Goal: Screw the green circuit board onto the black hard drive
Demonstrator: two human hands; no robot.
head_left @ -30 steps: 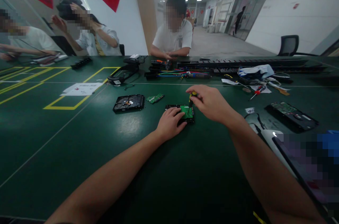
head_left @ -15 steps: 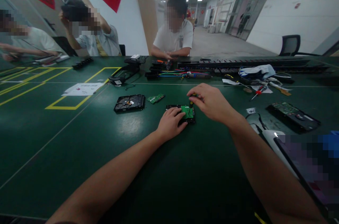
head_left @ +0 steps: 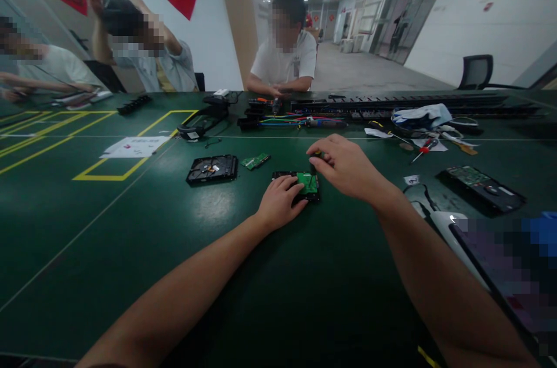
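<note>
Hard drive [head_left: 304, 187] — green board up, on table [head_left: 174, 252], just right of opened drive [head_left: 212, 169] | left hand [head_left: 281, 204] — fingers flat on hard drive, clasping nothing | right hand [head_left: 346, 168] closed round screwdriver [head_left: 313, 168], upright on hard drive

Left hand [head_left: 281, 201] lies flat; right hand [head_left: 346, 168] fingers seemingly pinched together.

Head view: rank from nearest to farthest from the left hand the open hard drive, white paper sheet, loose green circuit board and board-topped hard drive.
1. Board-topped hard drive: under the left hand, touched.
2. Loose green circuit board: just beyond, to the left.
3. Open hard drive: further left.
4. White paper sheet: farthest left.
</note>
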